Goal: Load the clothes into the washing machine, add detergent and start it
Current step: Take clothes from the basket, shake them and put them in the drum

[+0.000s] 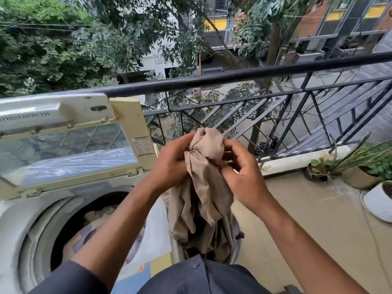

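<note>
The single head-worn camera is looking forward and down from close above the hands, taking in the open washing machine at left and the balcony railing ahead.

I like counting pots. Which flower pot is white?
The white pot at the far right edge, nearest the person. The beige pot and small dark pot sit behind it by the railing.

White wall across street, upper centre of frame: partly hidden lettering, "PRA" over "LEE", rest cut off by leaves. Sticker on right edge of raised washer lid, left centre: red-bordered label, print too small to read. No other legible text.
</note>
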